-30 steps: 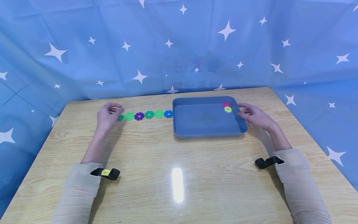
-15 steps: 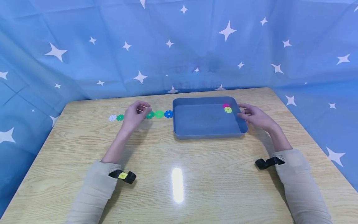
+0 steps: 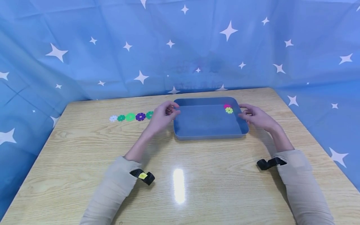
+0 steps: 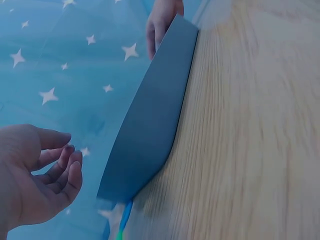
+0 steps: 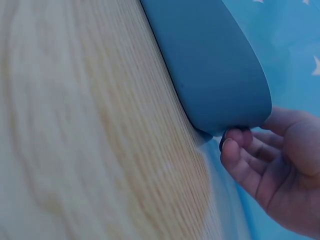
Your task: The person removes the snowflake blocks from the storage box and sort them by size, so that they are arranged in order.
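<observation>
My left hand (image 3: 163,114) hovers by the left rim of the blue tray (image 3: 208,137), its fingers loosely curled with nothing visible between them. In the left wrist view it stays apart from the tray wall. At the opposite end, my right hand (image 3: 257,117) grips the tray's right wall; in the right wrist view one finger passes behind the wall and others lie outside. A row of notched discs leads left from the tray: white (image 3: 113,118), green, light green, purple (image 3: 140,117) and green. The left hand covers the row's near end; a blue disc (image 4: 126,214) shows in the left wrist view.
Inside the tray's right back corner a yellow-green disc (image 3: 229,110) overlaps a pink disc (image 3: 227,106). The wooden table (image 3: 213,175) backs onto a blue star-patterned curtain (image 3: 157,47).
My left hand has moved right along the disc row to the tray's left rim, uncovering the white, green, light green and purple discs. The right hand and tray have stayed put.
</observation>
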`<move>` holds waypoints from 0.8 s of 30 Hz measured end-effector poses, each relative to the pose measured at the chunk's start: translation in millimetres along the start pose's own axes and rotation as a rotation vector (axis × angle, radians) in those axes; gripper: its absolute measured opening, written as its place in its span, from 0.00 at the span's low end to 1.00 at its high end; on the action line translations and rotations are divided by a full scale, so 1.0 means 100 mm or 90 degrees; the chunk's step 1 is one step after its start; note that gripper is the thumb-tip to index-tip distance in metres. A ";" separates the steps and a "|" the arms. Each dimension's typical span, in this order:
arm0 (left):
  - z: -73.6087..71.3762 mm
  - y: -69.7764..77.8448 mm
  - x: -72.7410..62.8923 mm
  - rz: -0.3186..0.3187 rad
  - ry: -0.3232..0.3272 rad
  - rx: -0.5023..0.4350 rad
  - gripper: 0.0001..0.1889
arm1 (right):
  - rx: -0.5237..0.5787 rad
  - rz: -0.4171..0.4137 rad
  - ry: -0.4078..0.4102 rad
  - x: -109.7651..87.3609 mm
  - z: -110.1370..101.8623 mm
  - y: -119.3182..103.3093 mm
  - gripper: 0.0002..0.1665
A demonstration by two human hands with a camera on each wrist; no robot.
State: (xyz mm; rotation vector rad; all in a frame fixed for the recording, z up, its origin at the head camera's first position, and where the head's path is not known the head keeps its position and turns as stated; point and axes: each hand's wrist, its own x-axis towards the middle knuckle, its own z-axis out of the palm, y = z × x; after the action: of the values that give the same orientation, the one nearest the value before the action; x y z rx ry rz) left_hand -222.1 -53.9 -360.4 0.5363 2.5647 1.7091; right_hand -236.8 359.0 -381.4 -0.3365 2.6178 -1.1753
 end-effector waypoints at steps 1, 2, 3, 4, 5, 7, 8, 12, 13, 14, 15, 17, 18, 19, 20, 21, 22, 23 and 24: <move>0.05 0.02 0.02 0.004 -0.008 -0.001 0.11 | 0.001 -0.001 0.000 0.00 0.00 0.00 0.37; 0.10 0.04 0.03 0.007 -0.016 -0.002 0.11 | 0.004 -0.001 0.001 0.00 0.00 0.00 0.37; 0.15 0.05 0.05 0.011 -0.024 -0.002 0.10 | 0.004 -0.003 0.000 0.00 0.00 0.01 0.37; 0.20 0.07 0.07 0.013 -0.032 -0.002 0.11 | 0.006 -0.004 -0.001 0.00 -0.01 0.01 0.37; 0.25 0.08 0.09 0.016 -0.039 -0.001 0.11 | 0.008 -0.003 -0.002 0.00 -0.01 0.01 0.37; 0.35 0.10 0.12 0.023 -0.051 -0.001 0.11 | 0.013 -0.003 -0.004 0.00 -0.01 0.01 0.37; 0.41 0.11 0.14 0.027 -0.056 -0.003 0.11 | 0.015 -0.003 -0.004 0.00 -0.01 0.01 0.37; 0.60 0.15 0.21 0.033 -0.073 -0.009 0.11 | 0.019 -0.005 -0.004 0.00 -0.01 0.01 0.37; 0.64 0.16 0.23 0.032 -0.078 -0.010 0.11 | 0.019 -0.005 -0.005 0.00 -0.01 0.01 0.37; 0.68 0.17 0.25 0.030 -0.082 -0.010 0.11 | 0.019 -0.005 -0.004 -0.01 -0.01 0.01 0.37; 0.72 0.18 0.26 0.027 -0.086 -0.009 0.11 | 0.020 -0.005 -0.004 -0.01 -0.01 0.01 0.37; 0.80 0.20 0.29 0.019 -0.096 -0.011 0.12 | 0.019 -0.005 -0.007 -0.01 -0.01 0.01 0.37; 0.83 0.20 0.31 0.015 -0.102 -0.013 0.12 | 0.020 -0.003 -0.007 -0.01 -0.01 0.01 0.37; 0.87 0.21 0.33 0.011 -0.107 -0.017 0.13 | 0.019 -0.002 -0.008 -0.01 -0.01 0.01 0.38; 0.91 0.21 0.35 0.008 -0.113 -0.021 0.13 | 0.020 0.000 -0.008 -0.01 -0.01 0.01 0.38; 0.95 0.21 0.37 0.003 -0.120 -0.025 0.14 | 0.021 0.001 -0.009 -0.01 -0.01 0.01 0.38; 0.98 0.21 0.39 -0.002 -0.128 -0.031 0.14 | 0.020 0.002 -0.009 -0.01 -0.01 0.01 0.38; 1.02 0.20 0.41 -0.005 -0.135 -0.034 0.14 | 0.021 0.003 -0.010 -0.01 -0.01 0.01 0.38; 1.06 0.20 0.43 -0.008 -0.142 -0.037 0.15 | 0.023 0.005 -0.010 -0.02 -0.01 0.01 0.38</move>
State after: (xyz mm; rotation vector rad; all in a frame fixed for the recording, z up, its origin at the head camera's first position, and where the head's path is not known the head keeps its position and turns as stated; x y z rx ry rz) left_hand -236.5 60.2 -377.3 0.6654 2.3522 1.6127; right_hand -235.8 360.9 -380.8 -0.3278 2.5789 -1.2111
